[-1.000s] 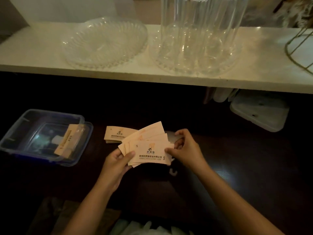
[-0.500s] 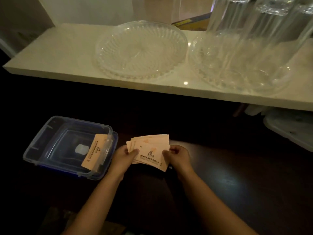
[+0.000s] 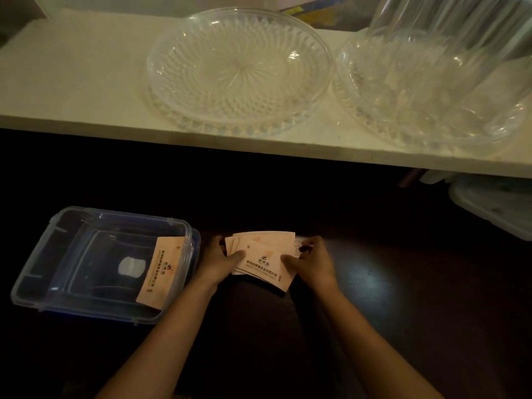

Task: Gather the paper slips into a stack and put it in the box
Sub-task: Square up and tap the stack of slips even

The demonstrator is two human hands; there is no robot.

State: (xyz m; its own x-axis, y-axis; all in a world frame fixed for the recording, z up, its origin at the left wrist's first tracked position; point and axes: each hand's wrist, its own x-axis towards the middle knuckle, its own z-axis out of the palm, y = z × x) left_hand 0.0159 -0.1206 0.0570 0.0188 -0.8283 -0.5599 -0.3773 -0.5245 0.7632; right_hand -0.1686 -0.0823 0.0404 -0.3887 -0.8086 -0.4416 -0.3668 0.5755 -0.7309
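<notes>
We hold a loose bundle of paper slips (image 3: pixel 263 259) between both hands, just above the dark desk (image 3: pixel 403 298). Our left hand (image 3: pixel 217 262) grips the bundle's left edge, thumb pressed flat on the top slip and the fingers curled underneath. Our right hand (image 3: pixel 312 262) closes on the right edge in the same way, thumb on top. The slips are only partly squared: their far edges line up fairly well, while the near right corner of the top slip juts out toward us and a few lower slips peek out on the left. The top slip shows a small logo and a line of printed characters too small to read.

Just left of our left hand stands the clear plastic box (image 3: pixel 57 246) with a blue tint, open, toward the left part of the desk. One single slip (image 3: pixel 162 272) leans inside it against its right wall, printed side up, its long side running front to back.

Beyond the desk's far edge a pale shelf (image 3: pixel 72 82) runs across the view. On it sit a ribbed clear glass dish (image 3: pixel 239 70) near the middle and a second glass dish (image 3: pixel 431 90) to its right, holding tall clear glasses (image 3: pixel 460 21). Under the shelf at the right edge lies a whitish lidded container (image 3: pixel 495 205), dimly lit.
</notes>
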